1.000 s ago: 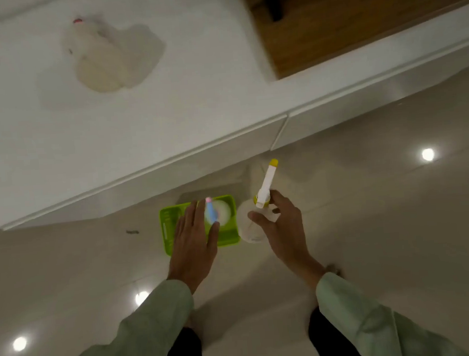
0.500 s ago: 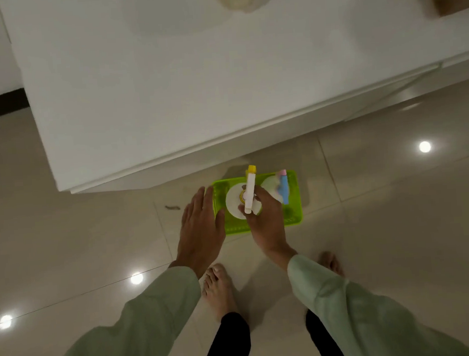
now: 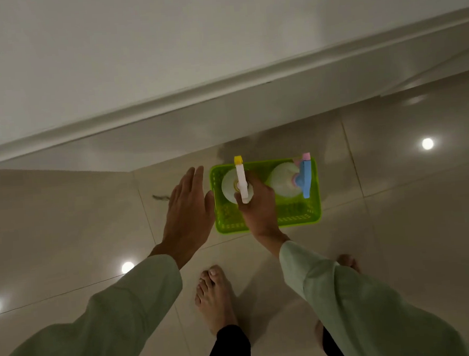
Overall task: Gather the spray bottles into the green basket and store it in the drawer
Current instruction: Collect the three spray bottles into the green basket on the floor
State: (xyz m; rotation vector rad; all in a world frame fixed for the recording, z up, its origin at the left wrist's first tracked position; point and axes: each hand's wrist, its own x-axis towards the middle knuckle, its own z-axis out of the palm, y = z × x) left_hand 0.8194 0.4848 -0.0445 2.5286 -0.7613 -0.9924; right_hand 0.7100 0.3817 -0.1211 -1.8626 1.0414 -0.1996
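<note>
A green basket (image 3: 298,213) stands on the tiled floor below me. In its right half stands a white spray bottle with a blue and pink head (image 3: 284,181). A white spray bottle with a yellow-tipped head (image 3: 240,181) is upright in the left half, and my right hand (image 3: 259,208) is closed round its neck. My left hand (image 3: 188,212) hovers flat with fingers apart just left of the basket, holding nothing.
A white cabinet (image 3: 162,57) with its drawer fronts (image 3: 250,109) shut runs across the top, its base just beyond the basket. My bare feet (image 3: 216,297) stand on the glossy floor behind the basket. A small dark scrap (image 3: 160,197) lies left of my left hand.
My right hand carried the yellow-tipped bottle from beside the basket into its left half. My left hand came off the basket and now sits at its left side. The view tilted downward.
</note>
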